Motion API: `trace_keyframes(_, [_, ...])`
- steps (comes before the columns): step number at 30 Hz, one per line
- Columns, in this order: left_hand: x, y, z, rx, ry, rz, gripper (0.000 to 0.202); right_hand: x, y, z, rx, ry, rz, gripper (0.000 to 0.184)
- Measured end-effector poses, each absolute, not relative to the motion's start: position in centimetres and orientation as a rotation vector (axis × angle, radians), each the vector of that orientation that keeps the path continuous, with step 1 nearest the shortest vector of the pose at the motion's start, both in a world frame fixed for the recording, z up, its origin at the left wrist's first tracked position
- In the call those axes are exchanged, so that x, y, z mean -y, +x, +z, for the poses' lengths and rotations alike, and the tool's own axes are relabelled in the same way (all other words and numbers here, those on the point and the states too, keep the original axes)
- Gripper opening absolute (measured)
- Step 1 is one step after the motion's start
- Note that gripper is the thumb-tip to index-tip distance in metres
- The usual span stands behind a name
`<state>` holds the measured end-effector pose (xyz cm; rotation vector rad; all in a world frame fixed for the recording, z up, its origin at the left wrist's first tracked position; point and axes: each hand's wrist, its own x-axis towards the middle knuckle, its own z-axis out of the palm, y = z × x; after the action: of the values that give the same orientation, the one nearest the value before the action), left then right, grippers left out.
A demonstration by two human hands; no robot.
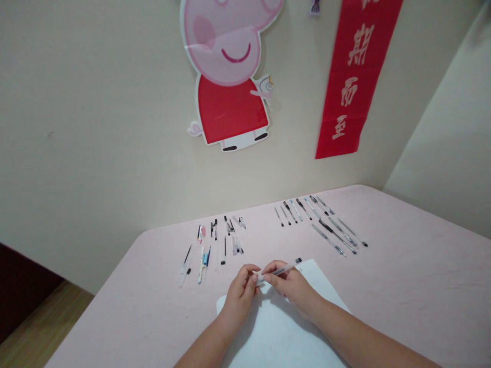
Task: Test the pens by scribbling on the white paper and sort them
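Between my two hands is a clear-barrelled pen (284, 269) with a black end pointing up and to the right. My right hand (293, 289) pinches its barrel with thumb and fingers. At the pen's lower left end, the fingers of my left hand (240, 291) are closed on it, and they hide part of that end. Both hands are above a white sheet of paper (280, 332) on the pink table. Whether the pen is in one piece or taken apart cannot be made out.
Several pen parts, caps and refills (225, 249) lie in small groups on the left of the pink tabletop (153, 296). Several whole-looking pens (332, 235) lie in rows at the back right. The wall behind carries a pig cutout (233, 110) and a red banner (345, 110).
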<state>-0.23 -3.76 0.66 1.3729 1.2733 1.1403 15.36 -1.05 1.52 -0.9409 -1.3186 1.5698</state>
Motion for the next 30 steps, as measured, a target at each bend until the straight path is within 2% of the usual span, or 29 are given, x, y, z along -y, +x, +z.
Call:
trace_keyframes(7, [4.0,-0.4,0.9,-1.322,1.452,1.159,0.039,1.8,15.2,2.2,1.221,-0.874,1.718,0.055])
trace_keyframes(30, [4.6,0.2,1.7,-1.278,1.334,1.18,0.048,2.4,14.9,2.2,1.455,-0.825,1.625,0.058])
